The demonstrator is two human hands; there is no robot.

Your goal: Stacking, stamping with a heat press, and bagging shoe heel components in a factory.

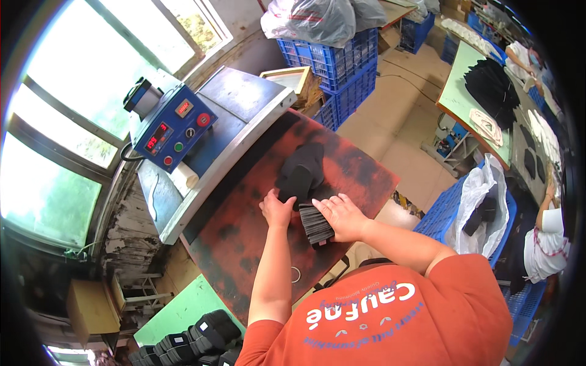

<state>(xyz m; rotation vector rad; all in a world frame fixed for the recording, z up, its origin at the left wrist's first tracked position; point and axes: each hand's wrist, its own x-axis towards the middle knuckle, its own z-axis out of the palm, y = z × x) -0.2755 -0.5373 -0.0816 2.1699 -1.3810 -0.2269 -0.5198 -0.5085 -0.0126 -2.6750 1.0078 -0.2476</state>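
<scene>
A loose pile of black fabric pieces [303, 168] lies on the red, dark-stained board [235, 244] in front of me. At its near edge, my left hand [278, 210] closes its thumb and fingers on a black piece; some of the fingertips are hidden. Close by on the right, my right hand [343, 218] grips a thick stack of dark grey fabric pieces [315, 224], whose layered edges face left. The stack sits between my two hands, near the board's front edge. A small pale ring [295, 274] lies on the board nearer my body.
Beyond the board stands a heat press with a blue control box [176, 127] and metal-edged top [235, 160]. Blue crates [351, 91] are stacked behind. A crate with a white bag [482, 213] is at right. Black bundles [204, 335] rest lower left. Other people work far right.
</scene>
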